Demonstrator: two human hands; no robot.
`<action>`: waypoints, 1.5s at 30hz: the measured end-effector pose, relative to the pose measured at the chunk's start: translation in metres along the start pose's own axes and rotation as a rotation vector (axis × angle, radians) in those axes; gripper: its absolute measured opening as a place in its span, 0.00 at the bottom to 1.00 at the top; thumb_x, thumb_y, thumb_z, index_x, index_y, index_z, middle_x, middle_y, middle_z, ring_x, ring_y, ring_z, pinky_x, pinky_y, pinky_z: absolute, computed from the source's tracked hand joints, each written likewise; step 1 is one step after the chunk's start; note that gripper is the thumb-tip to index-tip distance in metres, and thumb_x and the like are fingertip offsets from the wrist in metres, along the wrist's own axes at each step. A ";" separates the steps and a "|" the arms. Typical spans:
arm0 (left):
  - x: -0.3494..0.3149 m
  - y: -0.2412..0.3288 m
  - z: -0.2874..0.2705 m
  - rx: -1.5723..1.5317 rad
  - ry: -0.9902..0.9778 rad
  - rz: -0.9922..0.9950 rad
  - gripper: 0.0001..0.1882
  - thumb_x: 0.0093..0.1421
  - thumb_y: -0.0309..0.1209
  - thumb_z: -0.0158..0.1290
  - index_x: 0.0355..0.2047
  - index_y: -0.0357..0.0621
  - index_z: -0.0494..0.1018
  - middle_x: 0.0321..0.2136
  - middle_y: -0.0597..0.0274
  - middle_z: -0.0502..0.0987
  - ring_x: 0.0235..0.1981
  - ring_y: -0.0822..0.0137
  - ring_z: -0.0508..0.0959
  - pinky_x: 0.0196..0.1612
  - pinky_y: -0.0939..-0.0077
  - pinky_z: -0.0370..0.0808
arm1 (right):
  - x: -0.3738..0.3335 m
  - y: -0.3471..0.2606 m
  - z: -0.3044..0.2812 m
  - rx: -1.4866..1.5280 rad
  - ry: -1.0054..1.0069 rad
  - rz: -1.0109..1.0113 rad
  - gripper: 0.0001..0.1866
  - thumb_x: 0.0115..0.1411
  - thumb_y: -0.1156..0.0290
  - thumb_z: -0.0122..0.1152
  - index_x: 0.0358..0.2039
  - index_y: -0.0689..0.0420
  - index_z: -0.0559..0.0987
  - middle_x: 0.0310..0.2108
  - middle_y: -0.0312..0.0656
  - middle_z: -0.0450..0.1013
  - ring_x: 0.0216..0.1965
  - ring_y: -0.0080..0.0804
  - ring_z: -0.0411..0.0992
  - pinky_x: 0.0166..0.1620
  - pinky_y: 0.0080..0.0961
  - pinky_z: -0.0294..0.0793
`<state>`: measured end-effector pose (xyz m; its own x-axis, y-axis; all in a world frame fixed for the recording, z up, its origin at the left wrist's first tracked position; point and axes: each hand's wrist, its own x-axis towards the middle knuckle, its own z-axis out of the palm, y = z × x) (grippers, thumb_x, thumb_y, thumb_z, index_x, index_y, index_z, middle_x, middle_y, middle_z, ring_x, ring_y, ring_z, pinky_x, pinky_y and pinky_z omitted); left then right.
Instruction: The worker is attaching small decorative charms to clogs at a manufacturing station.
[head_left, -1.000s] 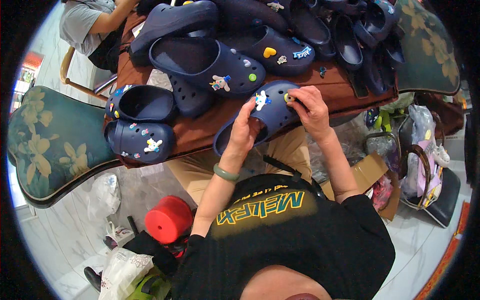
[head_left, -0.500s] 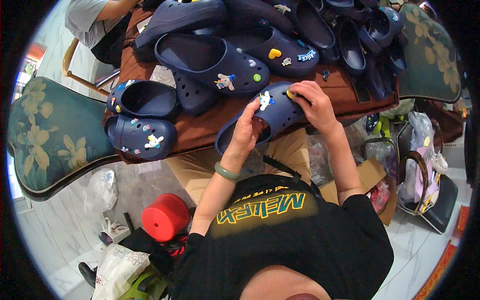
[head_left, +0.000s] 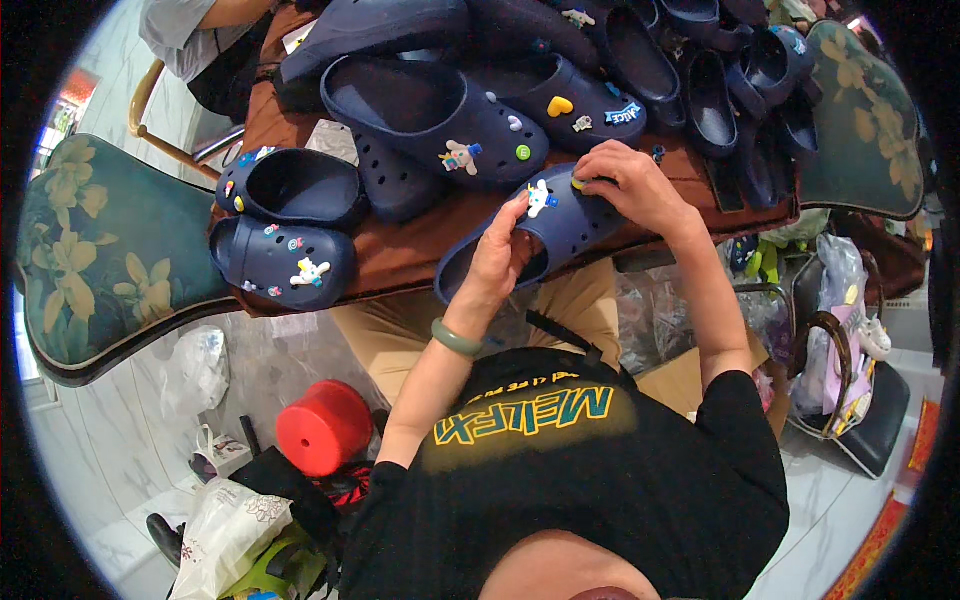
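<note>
A navy clog (head_left: 572,228) lies tilted at the near edge of the table, its toe toward the right. My left hand (head_left: 496,255) is closed round its upper edge, the thumb beside a white charm with a blue hat (head_left: 541,198). Over the toe, my right hand (head_left: 640,188) pinches a small yellow charm (head_left: 578,184) against the perforated top. The fingers hide most of that charm, so how far it sits in its hole cannot be seen. Just beyond stands another navy clog (head_left: 415,115) with several charms on it.
A pair of small decorated clogs (head_left: 285,265) sits at the table's left. Many navy clogs (head_left: 640,60) crowd the far side of the brown tablecloth (head_left: 400,262). Floral-backed chairs (head_left: 95,255) flank the table. A red stool (head_left: 325,428) and bags are on the floor.
My right hand has turned and its knuckles have risen over the yellow charm, covering more of it. My left hand keeps its hold on the clog. The whole view has shifted slightly.
</note>
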<state>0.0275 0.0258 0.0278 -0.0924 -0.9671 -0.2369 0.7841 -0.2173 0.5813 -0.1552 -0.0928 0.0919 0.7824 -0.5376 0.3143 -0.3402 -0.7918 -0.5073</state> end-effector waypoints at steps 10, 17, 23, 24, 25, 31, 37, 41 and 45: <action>0.010 -0.002 -0.007 -0.060 0.008 -0.073 0.22 0.67 0.45 0.44 0.52 0.44 0.70 0.47 0.60 0.76 0.43 0.68 0.78 0.48 0.69 0.74 | 0.009 0.018 0.006 0.047 -0.112 0.064 0.09 0.46 0.79 0.67 0.30 0.60 0.79 0.28 0.42 0.73 0.36 0.41 0.72 0.42 0.29 0.72; 0.004 -0.002 0.001 0.003 -0.023 0.018 0.23 0.69 0.44 0.41 0.57 0.44 0.67 0.51 0.61 0.74 0.51 0.66 0.75 0.56 0.68 0.70 | 0.013 0.023 0.003 0.184 -0.155 0.134 0.12 0.44 0.70 0.73 0.30 0.56 0.82 0.30 0.42 0.74 0.36 0.38 0.71 0.42 0.31 0.69; 0.007 -0.005 -0.002 -0.011 -0.042 0.002 0.23 0.69 0.46 0.41 0.54 0.42 0.67 0.49 0.56 0.75 0.49 0.64 0.76 0.55 0.66 0.71 | 0.003 0.011 0.010 0.123 -0.092 0.363 0.15 0.42 0.63 0.75 0.29 0.57 0.82 0.29 0.42 0.74 0.36 0.37 0.68 0.41 0.30 0.68; 0.007 -0.007 -0.003 -0.015 -0.060 0.014 0.23 0.69 0.46 0.41 0.54 0.42 0.67 0.49 0.56 0.75 0.49 0.64 0.76 0.55 0.66 0.72 | 0.000 0.008 0.012 0.135 -0.067 0.406 0.16 0.43 0.63 0.75 0.29 0.57 0.81 0.29 0.41 0.73 0.36 0.36 0.67 0.41 0.31 0.68; 0.008 -0.006 -0.006 0.010 -0.020 -0.088 0.23 0.69 0.45 0.40 0.55 0.42 0.67 0.50 0.57 0.74 0.48 0.66 0.76 0.54 0.69 0.73 | -0.001 0.006 0.014 0.120 -0.044 0.403 0.16 0.43 0.62 0.75 0.29 0.57 0.81 0.29 0.40 0.72 0.36 0.36 0.67 0.41 0.31 0.68; 0.008 -0.007 -0.008 0.018 -0.101 -0.024 0.25 0.68 0.47 0.42 0.59 0.47 0.64 0.50 0.62 0.75 0.50 0.68 0.75 0.53 0.69 0.72 | -0.008 -0.003 0.013 0.088 0.033 0.332 0.14 0.47 0.63 0.72 0.31 0.58 0.81 0.29 0.40 0.71 0.38 0.36 0.66 0.44 0.32 0.67; 0.006 -0.010 -0.010 0.000 -0.084 -0.032 0.22 0.69 0.44 0.40 0.56 0.44 0.66 0.51 0.60 0.74 0.50 0.67 0.76 0.54 0.69 0.72 | -0.011 -0.001 0.018 0.049 0.099 0.245 0.08 0.51 0.67 0.67 0.29 0.57 0.80 0.29 0.39 0.72 0.38 0.38 0.65 0.44 0.32 0.66; 0.020 -0.018 -0.024 0.024 -0.061 -0.054 0.21 0.69 0.42 0.40 0.53 0.41 0.68 0.49 0.59 0.75 0.49 0.67 0.77 0.53 0.69 0.73 | -0.009 -0.001 0.034 -0.007 0.151 0.310 0.08 0.51 0.67 0.67 0.26 0.57 0.78 0.27 0.39 0.72 0.38 0.38 0.64 0.44 0.33 0.65; 0.026 -0.023 -0.033 0.066 -0.049 -0.087 0.21 0.68 0.41 0.43 0.53 0.39 0.69 0.48 0.59 0.76 0.49 0.68 0.76 0.54 0.71 0.71 | -0.007 0.003 0.038 0.070 0.172 0.379 0.09 0.50 0.67 0.68 0.27 0.56 0.78 0.29 0.38 0.72 0.38 0.38 0.64 0.45 0.33 0.65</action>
<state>0.0273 0.0099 -0.0174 -0.1894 -0.9493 -0.2509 0.7299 -0.3070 0.6108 -0.1418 -0.0802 0.0583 0.5084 -0.8323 0.2210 -0.5462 -0.5101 -0.6645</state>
